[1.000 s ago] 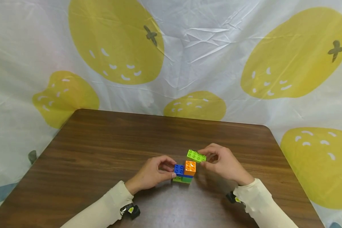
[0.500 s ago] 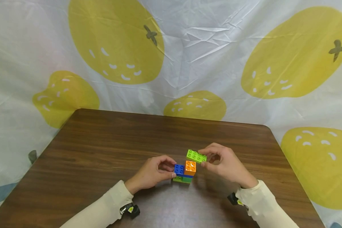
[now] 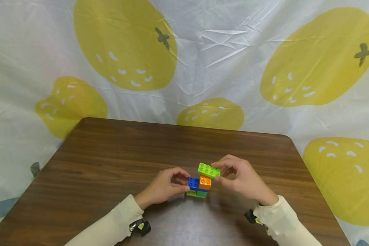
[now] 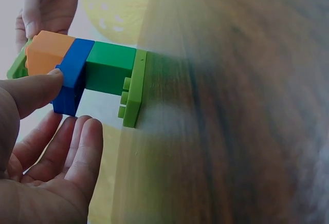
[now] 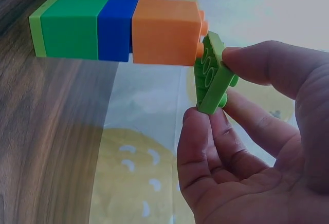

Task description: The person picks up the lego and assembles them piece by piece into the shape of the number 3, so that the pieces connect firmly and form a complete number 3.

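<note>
A stack of toy building bricks stands on the table. From the bottom it has a flat lime brick [image 4: 135, 90], a green brick [image 5: 70, 28], a flat blue brick [image 3: 193, 182] and an orange brick [image 3: 204, 182] on the blue one's right half. My left hand [image 3: 163, 187] pinches the blue brick's left end between thumb and fingers. Thumb and fingers of my right hand [image 3: 243, 177] pinch a second flat lime brick [image 3: 208, 169] at its right end. That brick is tilted just above the orange brick's studs; whether they touch, I cannot tell.
The brown wooden table [image 3: 126, 150] reaches back to a white curtain [image 3: 196, 61] printed with yellow fruit. Small dark devices [image 3: 144, 228] are strapped at both wrists, over pale sleeves [image 3: 110, 222].
My right hand has moved the flat lime brick slightly left and lower, so it now overlaps the orange brick's back edge in the head view. The left hand and the stack stay put.
</note>
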Demonstrator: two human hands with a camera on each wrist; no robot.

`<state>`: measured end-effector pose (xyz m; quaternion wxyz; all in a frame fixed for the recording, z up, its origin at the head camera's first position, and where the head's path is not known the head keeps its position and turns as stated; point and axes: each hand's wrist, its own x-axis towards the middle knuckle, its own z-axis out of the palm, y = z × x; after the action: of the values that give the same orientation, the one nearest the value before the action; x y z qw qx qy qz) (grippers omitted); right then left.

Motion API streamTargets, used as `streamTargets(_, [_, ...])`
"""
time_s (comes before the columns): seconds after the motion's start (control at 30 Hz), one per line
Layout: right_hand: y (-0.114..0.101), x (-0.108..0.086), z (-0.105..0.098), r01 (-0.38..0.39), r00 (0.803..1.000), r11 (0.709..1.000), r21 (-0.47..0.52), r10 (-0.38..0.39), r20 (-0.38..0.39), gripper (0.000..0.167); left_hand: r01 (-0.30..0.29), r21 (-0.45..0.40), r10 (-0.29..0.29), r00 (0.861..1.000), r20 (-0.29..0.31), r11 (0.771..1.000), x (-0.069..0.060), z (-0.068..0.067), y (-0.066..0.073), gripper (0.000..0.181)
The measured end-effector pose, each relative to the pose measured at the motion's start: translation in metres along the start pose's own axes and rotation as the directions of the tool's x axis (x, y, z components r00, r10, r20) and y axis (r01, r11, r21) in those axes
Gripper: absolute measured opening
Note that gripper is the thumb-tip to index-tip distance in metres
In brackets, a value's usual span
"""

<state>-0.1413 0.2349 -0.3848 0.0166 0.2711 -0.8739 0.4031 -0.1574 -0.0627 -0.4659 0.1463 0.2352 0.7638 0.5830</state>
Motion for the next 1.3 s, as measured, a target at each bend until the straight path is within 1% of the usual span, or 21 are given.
streamTargets(0.37, [-0.007,0.0,0.01,0.066,0.998,0.997,0.036,-0.066,-0.01,0.037,0.01,-0.003,-0.01,1.0,0.001,1.0,-0.002,0.0,0.002,0.034])
streamTargets(0.5, [-0.009,0.001,0.013,0.082,0.997,0.996,0.024,-0.082,-0.005,0.037,0.01,-0.002,-0.01,1.0,0.002,1.0,-0.002,-0.001,0.001,0.034])
streamTargets(0.87, [-0.013,0.002,0.018,0.078,0.997,0.997,-0.03,-0.077,0.016,0.039,0.024,-0.013,-0.024,1.0,-0.003,1.0,-0.001,0.002,0.0,0.035])
streamTargets(1.3, [-0.014,0.005,0.018,0.084,0.996,0.996,-0.017,-0.083,0.025,0.038,0.022,-0.006,-0.022,1.0,0.0,1.0,-0.001,0.0,0.002,0.035])
